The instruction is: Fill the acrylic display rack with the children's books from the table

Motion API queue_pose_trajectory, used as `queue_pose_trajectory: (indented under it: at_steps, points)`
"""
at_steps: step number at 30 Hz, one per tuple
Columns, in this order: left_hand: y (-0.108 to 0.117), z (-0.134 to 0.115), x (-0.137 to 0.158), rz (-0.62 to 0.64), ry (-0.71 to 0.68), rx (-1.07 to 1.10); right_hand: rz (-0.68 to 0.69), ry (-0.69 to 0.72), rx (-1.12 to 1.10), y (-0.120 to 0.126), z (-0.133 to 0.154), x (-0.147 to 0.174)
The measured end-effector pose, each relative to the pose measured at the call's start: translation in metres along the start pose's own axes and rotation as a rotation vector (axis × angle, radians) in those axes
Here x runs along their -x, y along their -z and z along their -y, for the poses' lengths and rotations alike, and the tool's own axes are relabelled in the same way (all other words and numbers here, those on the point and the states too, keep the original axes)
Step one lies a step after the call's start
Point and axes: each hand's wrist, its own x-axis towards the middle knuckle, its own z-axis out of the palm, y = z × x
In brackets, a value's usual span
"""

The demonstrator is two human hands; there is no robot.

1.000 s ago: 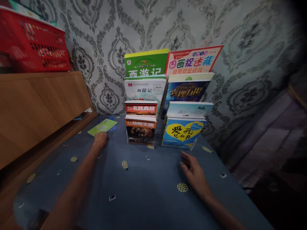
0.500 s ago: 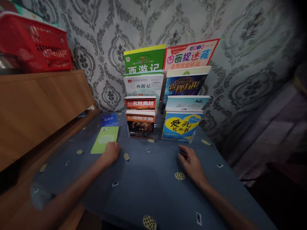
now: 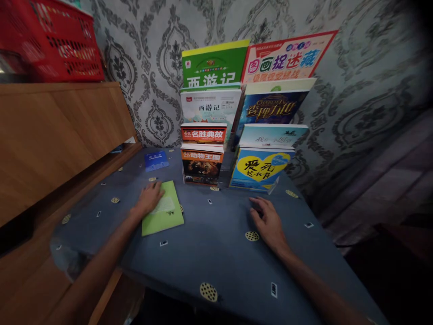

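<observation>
My left hand (image 3: pixel 151 197) is at the left edge of a thin light-green book (image 3: pixel 169 217), its fingers closed over the upper part of the cover; the thumb is hard to make out. This book lies flat on the table, showing a pale patch and a small dark drawing. Just behind it, a small blue book (image 3: pixel 157 161) lies apart. My right hand (image 3: pixel 268 221) rests on the tablecloth with loosely bent fingers spread apart and nothing in them. It is in front of a blue book with a yellow heart (image 3: pixel 259 169), which stands in a clear tiered rack.
Several books stand in two columns on the rack, including an animal book (image 3: pixel 202 168) with a lion. A blue patterned cloth covers the table (image 3: pixel 216 253). At the left, a red basket (image 3: pixel 72 43) sits on a wooden cabinet (image 3: pixel 64 144). Patterned wallpaper is behind.
The green book has moved right and nearer, away from the blue book, and shows a different face. My left hand has shifted from its right side to its left edge. My right hand hardly moved.
</observation>
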Motion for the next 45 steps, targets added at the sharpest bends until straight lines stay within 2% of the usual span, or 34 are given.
queue_pose_trajectory:
  at_steps: [2,4,7,9,15,19,22,25,28,32,39,45]
  points:
    - [-0.005,0.017,0.000,0.011,0.045,-0.012,0.032,0.048,0.014,0.000,0.008,0.003]
    - [-0.006,0.018,0.006,0.004,0.083,-0.071,0.074,0.102,0.013,-0.002,0.016,0.006]
    - [0.000,-0.004,0.022,0.009,0.197,-0.188,0.129,0.184,0.004,-0.008,0.027,0.012]
    - [0.003,-0.024,0.032,0.040,0.220,-0.229,0.155,0.220,-0.004,-0.010,0.033,0.016]
    - [0.006,-0.079,0.069,0.138,-0.003,-0.219,0.209,0.281,-0.020,-0.008,0.047,0.024]
    - [0.016,-0.105,0.087,0.170,-0.073,-0.180,0.274,0.387,-0.003,-0.011,0.059,0.027]
    - [0.019,-0.118,0.085,0.105,-0.142,-0.135,0.396,0.495,0.036,-0.025,0.072,0.027]
    - [0.006,-0.128,0.074,0.017,-0.315,-0.020,0.534,0.522,0.092,-0.047,0.084,0.023]
    - [-0.019,-0.130,0.064,-0.017,-0.418,0.083,0.644,0.495,0.142,-0.071,0.090,0.014]
    - [-0.041,-0.118,0.060,-0.068,-0.405,0.118,0.661,0.450,0.242,-0.086,0.084,-0.004]
    - [-0.043,-0.089,0.060,-0.029,-0.252,0.084,0.631,0.308,0.412,-0.065,0.062,-0.016]
    - [-0.045,-0.085,0.063,-0.025,-0.195,0.081,0.633,0.277,0.450,-0.051,0.058,-0.008]
